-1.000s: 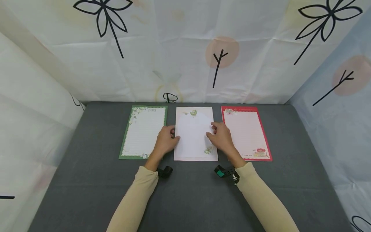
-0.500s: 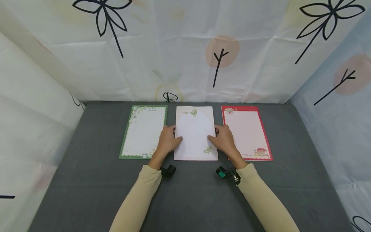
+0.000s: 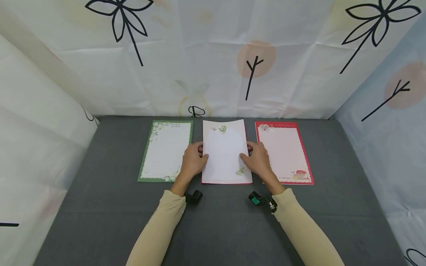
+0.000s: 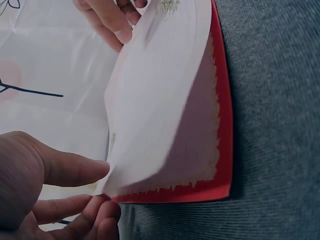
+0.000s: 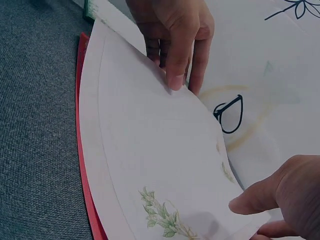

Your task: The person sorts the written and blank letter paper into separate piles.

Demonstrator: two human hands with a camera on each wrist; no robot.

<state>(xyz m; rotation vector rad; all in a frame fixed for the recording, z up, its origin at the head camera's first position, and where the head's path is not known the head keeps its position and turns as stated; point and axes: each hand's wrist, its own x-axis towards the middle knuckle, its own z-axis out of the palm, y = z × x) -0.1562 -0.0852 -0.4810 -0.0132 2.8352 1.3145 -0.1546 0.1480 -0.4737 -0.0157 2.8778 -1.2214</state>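
A white sheet of paper (image 3: 223, 147) with green leaf prints is raised slightly, bowed in both wrist views. Beneath it a red-bordered sheet (image 4: 224, 150) shows along the edges. The left hand (image 3: 193, 159) pinches the white sheet's left edge between thumb and fingers. At the opposite edge, the right hand (image 3: 257, 158) pinches it the same way, thumb on top. Left of them lies a green-bordered sheet (image 3: 165, 153), partly behind the left hand. To the right is another red-bordered sheet (image 3: 285, 155), its left edge partly covered by the right hand.
All the sheets are on a dark grey table (image 3: 219, 225). A pale patterned cloth (image 3: 213, 62) hangs behind the table's far edge, with more cloth at both sides. Each wrist wears a small black device.
Both hands have closed in on the white sheet's side edges and lifted it slightly. A red border now shows below and beside it. The two outer sheets stay put.
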